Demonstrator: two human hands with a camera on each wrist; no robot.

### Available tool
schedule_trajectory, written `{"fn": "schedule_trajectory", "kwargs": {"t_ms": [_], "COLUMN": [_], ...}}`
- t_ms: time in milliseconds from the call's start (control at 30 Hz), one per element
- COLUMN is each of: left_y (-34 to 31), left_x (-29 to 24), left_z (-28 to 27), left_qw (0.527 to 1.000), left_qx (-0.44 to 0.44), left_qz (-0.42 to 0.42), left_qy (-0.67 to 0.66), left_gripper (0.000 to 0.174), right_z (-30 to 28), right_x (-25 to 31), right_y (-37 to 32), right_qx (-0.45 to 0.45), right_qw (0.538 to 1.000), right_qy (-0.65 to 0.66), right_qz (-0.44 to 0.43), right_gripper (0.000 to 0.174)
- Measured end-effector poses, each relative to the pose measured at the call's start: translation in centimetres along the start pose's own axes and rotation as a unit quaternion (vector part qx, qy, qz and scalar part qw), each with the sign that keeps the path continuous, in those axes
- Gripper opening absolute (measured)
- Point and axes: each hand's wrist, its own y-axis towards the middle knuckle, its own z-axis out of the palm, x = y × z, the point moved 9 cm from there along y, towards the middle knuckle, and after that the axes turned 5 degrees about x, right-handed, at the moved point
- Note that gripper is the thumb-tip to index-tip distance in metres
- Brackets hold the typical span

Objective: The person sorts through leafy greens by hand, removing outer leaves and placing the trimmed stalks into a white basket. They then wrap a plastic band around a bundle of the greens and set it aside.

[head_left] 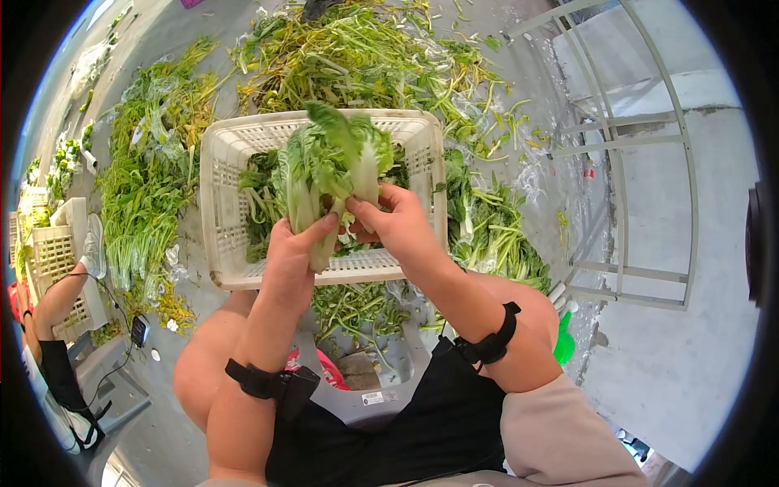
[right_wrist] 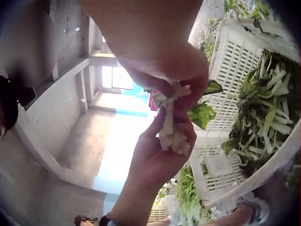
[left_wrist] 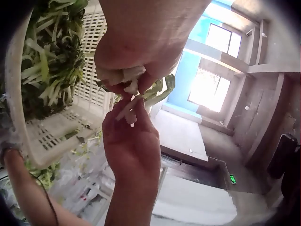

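Both hands hold pale-stalked leafy greens point(head_left: 312, 174) above a white plastic crate point(head_left: 324, 279). My left hand point(head_left: 290, 256) grips the stalk bases on the left, its thumb across a pale stalk. My right hand point(head_left: 402, 227) pinches the stalks on the right with thumb and fingers, close beside the left one. The leafy tops point away from me, and one darker leaf is blurred. In the left wrist view, the stalk ends point(left_wrist: 129, 113) show between the two hands. More loose greens point(right_wrist: 265, 103) lie inside the crate, seen in the right wrist view.
Heaps of trimmed leaves point(head_left: 341, 65) cover the floor beyond the crate, with more greens point(head_left: 138, 203) on its left and others point(head_left: 503, 235) on its right. A metal frame point(head_left: 625, 146) stands at the right. Another person's leg point(head_left: 61, 304) and a second crate point(head_left: 61, 268) are at far left.
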Motion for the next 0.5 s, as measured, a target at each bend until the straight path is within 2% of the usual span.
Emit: {"fn": "schedule_trajectory", "kwargs": {"t_ms": [33, 133, 500], "left_y": [0.0, 0.0, 0.0], "left_x": [0.0, -0.2, 0.5], "left_z": [-0.1, 0.3, 0.2], "left_qw": [1.000, 1.000, 0.998], "left_qx": [-0.003, 0.009, -0.002], "left_qz": [0.007, 0.008, 0.003], "left_qy": [0.006, -0.002, 0.060], "left_gripper": [0.031, 0.032, 0.033], "right_z": [-0.1, -0.1, -0.5], "right_x": [-0.5, -1.4, -3.2], "right_y": [-0.3, -0.8, -0.9], "right_qx": [-0.007, -0.022, -0.046], "right_qw": [0.998, 0.990, 0.976], "right_qy": [0.043, 0.097, 0.161], "right_qz": [0.045, 0.095, 0.136], "right_gripper": [0.020, 0.019, 0.018]}}
